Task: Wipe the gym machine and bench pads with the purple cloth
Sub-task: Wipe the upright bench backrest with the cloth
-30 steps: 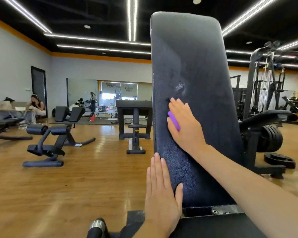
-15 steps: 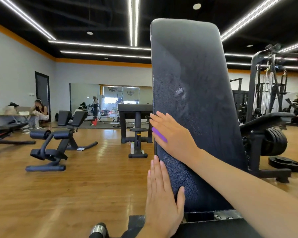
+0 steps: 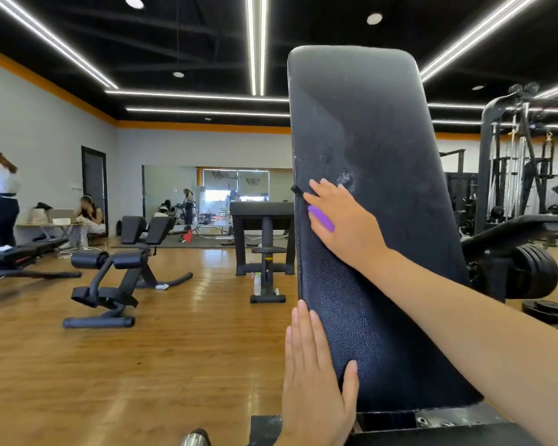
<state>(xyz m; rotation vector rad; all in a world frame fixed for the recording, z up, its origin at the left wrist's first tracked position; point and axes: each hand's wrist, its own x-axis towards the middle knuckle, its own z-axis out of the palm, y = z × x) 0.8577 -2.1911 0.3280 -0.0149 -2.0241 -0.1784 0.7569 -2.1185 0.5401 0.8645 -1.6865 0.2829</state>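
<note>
Over on the left there's a roman chair [image 3: 110,284] and a few people by the wall, none of it ours to wipe. Our left hand [image 3: 316,375] lies flat with straight fingers against the left edge of the pad [image 3: 384,284], thumb hooked onto the front, just steadying it. Our right hand [image 3: 342,220] presses flat on the pad's middle with the cloth [image 3: 321,217] tucked under it, only a purple sliver peeking out. Half a second ago that hand was down at the left edge; now it's swung back up and inward near the scuff [image 3: 347,180]. So we're mid-stroke, and we'd guess the upper pad isn't covered yet.
</note>
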